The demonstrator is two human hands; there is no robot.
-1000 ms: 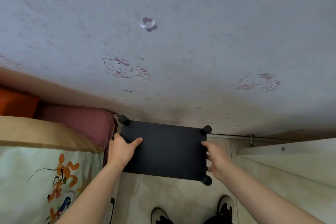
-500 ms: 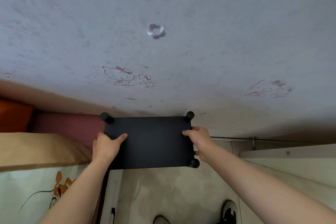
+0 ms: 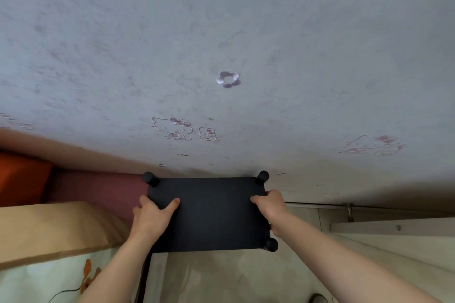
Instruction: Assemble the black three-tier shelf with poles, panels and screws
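A pale grey-lilac textured wall (image 3: 221,32) filled most of the view. On it sat a shiny lilac flower-shaped sticker (image 3: 228,79), a pink outlined cartoon cat drawing (image 3: 172,128) with a smaller pink figure (image 3: 209,134) just beside it, and a second, fainter cat drawing (image 3: 371,145) far to the right. At the left lay an orange cushion (image 3: 22,174), a dusky maroon cushion (image 3: 98,189) beside it, and a tan fabric (image 3: 56,229) above a pale cloth with an orange cartoon print (image 3: 49,283). A white board (image 3: 394,226) stood at the right above a beige tiled floor (image 3: 221,278), where a dark shoe tip (image 3: 317,298) showed.
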